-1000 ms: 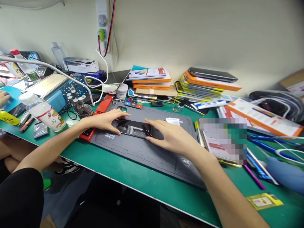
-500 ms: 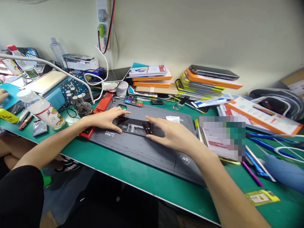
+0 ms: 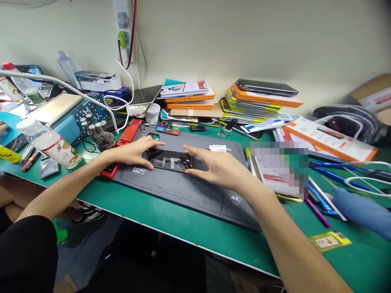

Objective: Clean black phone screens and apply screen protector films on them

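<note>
A black smartphone (image 3: 170, 160) lies with its glossy screen facing up, over a grey work mat (image 3: 189, 199). My left hand (image 3: 134, 154) grips its left end, the thumb at the near corner and the fingers at the far side. At the opposite end, my right hand (image 3: 218, 167) holds the phone in the same way, thumb near and index finger far. Reflections cover part of the screen. Whether the phone rests fully on the mat, I cannot tell.
Left of the mat stand a red clamp-like fixture (image 3: 130, 132), a screwdriver stand (image 3: 99, 134) and a drink bottle (image 3: 50, 142). Stacked boxes (image 3: 259, 101) line the wall. Blue-handled pliers (image 3: 332, 173) lie right. Another person's hand (image 3: 3, 128) shows far left.
The camera view has turned slightly to the right, so everything sits a little further left. Both hands keep their places at the two ends of the smartphone.
</note>
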`<state>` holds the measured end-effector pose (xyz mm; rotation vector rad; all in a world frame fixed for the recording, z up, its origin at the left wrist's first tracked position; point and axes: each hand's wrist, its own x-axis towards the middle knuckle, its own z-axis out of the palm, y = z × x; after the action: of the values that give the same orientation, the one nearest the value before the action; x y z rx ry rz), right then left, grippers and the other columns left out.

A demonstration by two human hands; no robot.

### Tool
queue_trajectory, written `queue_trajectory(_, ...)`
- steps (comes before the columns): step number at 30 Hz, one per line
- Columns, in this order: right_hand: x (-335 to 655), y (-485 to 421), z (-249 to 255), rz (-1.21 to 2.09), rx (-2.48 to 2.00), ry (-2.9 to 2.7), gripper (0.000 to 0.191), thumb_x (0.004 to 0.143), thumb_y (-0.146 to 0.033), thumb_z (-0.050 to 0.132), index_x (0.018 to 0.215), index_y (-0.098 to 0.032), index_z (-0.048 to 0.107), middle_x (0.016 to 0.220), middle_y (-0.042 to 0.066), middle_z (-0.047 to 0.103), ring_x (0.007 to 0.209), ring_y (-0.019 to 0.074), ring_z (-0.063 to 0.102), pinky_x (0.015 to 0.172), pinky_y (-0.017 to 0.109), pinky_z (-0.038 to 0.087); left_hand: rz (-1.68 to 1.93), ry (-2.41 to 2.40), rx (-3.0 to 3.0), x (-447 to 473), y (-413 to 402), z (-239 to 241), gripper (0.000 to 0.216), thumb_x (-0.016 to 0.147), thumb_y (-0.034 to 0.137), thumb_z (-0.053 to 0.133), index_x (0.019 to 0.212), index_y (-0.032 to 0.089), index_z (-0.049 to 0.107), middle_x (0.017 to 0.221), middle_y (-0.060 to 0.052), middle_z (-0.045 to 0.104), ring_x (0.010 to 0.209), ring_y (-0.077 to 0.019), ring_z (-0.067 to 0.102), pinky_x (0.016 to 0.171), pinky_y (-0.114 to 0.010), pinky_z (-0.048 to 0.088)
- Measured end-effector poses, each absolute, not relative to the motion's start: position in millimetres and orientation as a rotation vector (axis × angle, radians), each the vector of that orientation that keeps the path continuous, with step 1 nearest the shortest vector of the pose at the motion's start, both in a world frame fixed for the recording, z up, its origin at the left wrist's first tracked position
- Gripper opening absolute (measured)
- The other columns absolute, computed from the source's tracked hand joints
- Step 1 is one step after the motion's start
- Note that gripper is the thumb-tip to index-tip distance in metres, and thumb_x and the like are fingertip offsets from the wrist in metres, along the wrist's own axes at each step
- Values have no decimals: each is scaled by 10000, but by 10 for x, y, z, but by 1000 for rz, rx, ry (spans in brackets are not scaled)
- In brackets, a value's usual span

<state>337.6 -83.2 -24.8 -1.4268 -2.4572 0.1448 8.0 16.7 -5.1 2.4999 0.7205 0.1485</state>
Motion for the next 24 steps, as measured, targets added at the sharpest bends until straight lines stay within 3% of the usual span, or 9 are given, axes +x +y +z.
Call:
queue_trajectory(11, 3392, -837, -240, 191, -1430, -2435, 693, 999, -508, 678, 1605, -212, 515, 1456, 117, 719, 1218, 363, 757, 996, 540, 628, 124, 698, 2478, 102, 171, -23, 903, 855, 546, 823, 1630, 322, 419, 1356, -93, 534, 1304, -294, 527, 1133, -395, 424)
queue_trajectory(17, 3371, -849, -208, 222, -1446, -2422, 778, 984, -460, 708, 1668, -241, 409, 1405, 99, 753, 1235, 353, 750, 983, 523, 634, 118, 708, 2475, 106, 169, -32, 916, 853, 556, 822, 1635, 316, 411, 1363, -94, 530, 1312, -296, 525, 1138, -397, 421)
queue_trajectory(24, 3369, -846, -234, 210, -1457, -2423, 774, 990, -488, 691, 1670, -257, 403, 1420, 99, 745, 1238, 352, 750, 987, 532, 633, 92, 715, 2476, 102, 170, -18, 910, 859, 570, 806, 1638, 314, 410, 1374, -94, 523, 1317, -303, 521, 1130, -396, 428)
